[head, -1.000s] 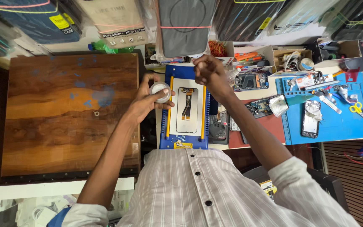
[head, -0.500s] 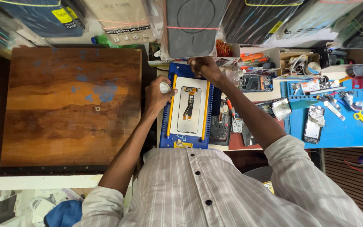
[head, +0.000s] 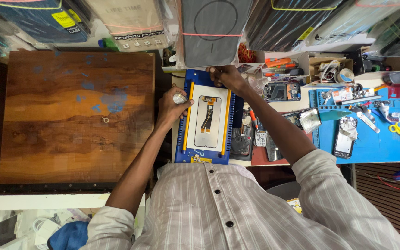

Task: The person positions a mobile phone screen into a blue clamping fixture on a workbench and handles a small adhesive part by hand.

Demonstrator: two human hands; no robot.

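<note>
On the cluttered repair bench sits a blue rectangular plastic jig with two yellow side rails (head: 203,121), ridged along its edges; a flat white phone screen panel with a dark flex ribbon down its middle (head: 207,121) lies between the rails. Left hand (head: 172,107) is curled at the jig's left rail, fingers closed around a small pale roll of tape (head: 179,98), glossy and round. Right hand (head: 228,78) rests at the jig's top edge, fingers bent down onto the blue frame; whether it pinches anything, cannot tell. Left of the jig: a worn brown wooden board with blue paint smears (head: 77,115), grain visible, matte. Right of the jig: a blue silicone work mat (head: 371,139), smooth, carrying a dark slim phone (head: 343,142), crumpled foil bits and yellow-handled scissors (head: 397,128). Near the right forearm: an opened phone body with exposed board (head: 282,91). Striped light button shirt (head: 237,208) fills the bottom, soft woven cloth.
</note>
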